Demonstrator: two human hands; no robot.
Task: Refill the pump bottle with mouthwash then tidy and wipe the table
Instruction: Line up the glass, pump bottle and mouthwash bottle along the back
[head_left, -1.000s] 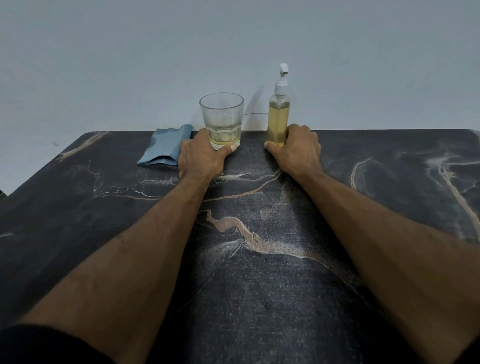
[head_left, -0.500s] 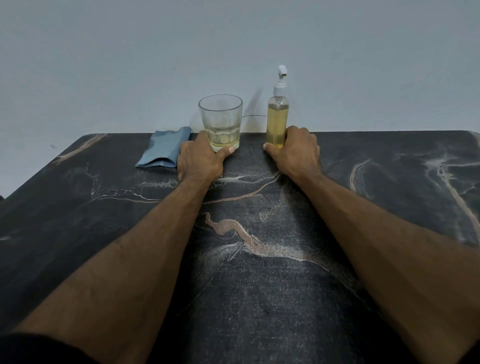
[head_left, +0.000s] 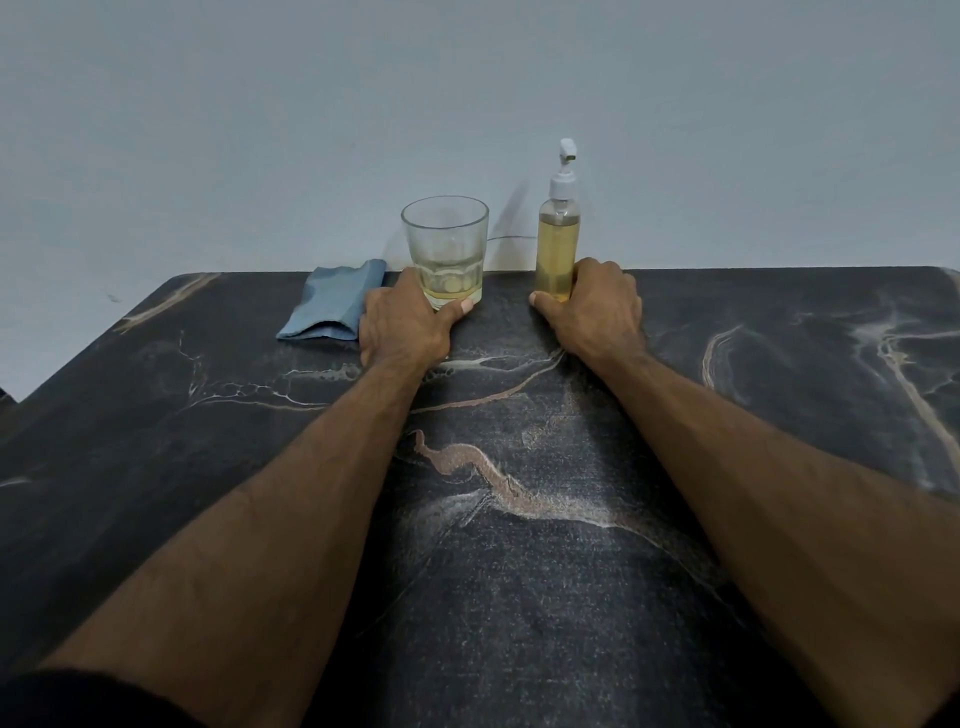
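Now hands (head_left: 405, 325) (head_left: 592, 312) grip glass (head_left: 445, 244) and pump bottle (head_left: 557, 244).

We note a plain pale grey-blue wall (head_left: 467, 93) behind a dark marble-patterned table (head_left: 519, 571) with white and tan veining. The table's far edge meets the wall. Lighting is dim and even.

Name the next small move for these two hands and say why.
Probably unscrew the pump top. The right hand grips the base of the pump bottle, whose white pump is on, so nothing can be poured in. The left hand holds the glass, which stands upright with a little yellow liquid left.
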